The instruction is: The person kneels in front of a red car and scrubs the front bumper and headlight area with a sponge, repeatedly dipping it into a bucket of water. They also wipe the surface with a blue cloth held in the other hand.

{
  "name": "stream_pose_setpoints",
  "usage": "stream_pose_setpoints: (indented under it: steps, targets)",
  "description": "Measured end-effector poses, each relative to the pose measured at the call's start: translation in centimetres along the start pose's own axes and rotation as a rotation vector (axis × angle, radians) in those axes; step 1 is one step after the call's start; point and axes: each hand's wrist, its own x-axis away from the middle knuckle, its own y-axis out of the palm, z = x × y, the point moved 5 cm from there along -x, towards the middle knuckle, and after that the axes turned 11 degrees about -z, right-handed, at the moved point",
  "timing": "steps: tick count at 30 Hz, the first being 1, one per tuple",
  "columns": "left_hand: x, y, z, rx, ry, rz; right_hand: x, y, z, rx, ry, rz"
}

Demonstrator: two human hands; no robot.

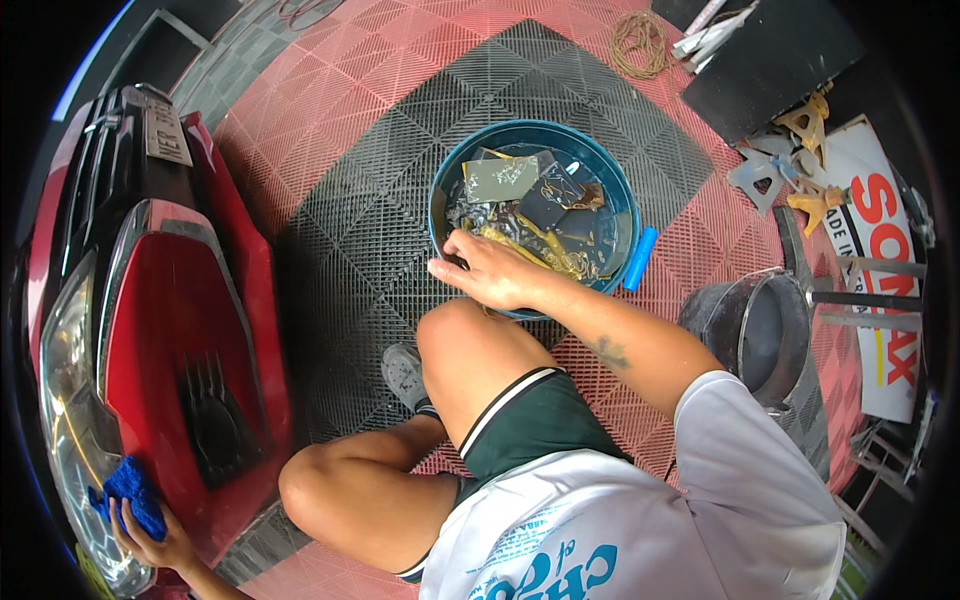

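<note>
My left hand (158,540) presses a bunched blue microfiber cloth (134,498) against the lower part of a car headlight (70,400). The headlight belongs to a red car bumper (180,310) standing at the left. My right hand (490,272) hovers by the near-left rim of a round teal basin (622,180), its thumb and fingers apart and nothing visible between them. Water fills the basin, with several wet sandpaper sheets in it, among them a grey-green piece (500,180) and a dark piece (545,208). Something yellowish and crumpled (545,248) lies in the water near my wrist.
A blue cylinder (641,258) lies against the basin's right side. Farther right stand a dark bucket (750,330), yellow and grey jack stands (800,180) and a white sign board (880,270). Coiled rope (640,45) rests on the red and black grated floor (390,150).
</note>
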Motion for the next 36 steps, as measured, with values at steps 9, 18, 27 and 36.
stream_pose_setpoints:
  steps: [9, 18, 27, 36]
  targets:
    - [0.2, 0.0, -0.2, 0.006, -0.003, -0.025, -1.0, -10.4, 2.2, 0.628, -0.001, 0.606]
    - [0.4, 0.3, -0.6, 0.017, -0.021, -0.03, -1.7, -13.1, 10.5, 0.345, 0.317, 0.394]
    - [0.6, 0.2, -0.8, 0.007, -0.03, -0.037, 2.1, -15.9, 9.6, -0.24, -0.101, 0.233]
    - [0.5, 0.1, -0.5, 0.009, -0.035, -0.045, 3.1, -15.9, 9.6, -0.569, -0.277, 0.19]
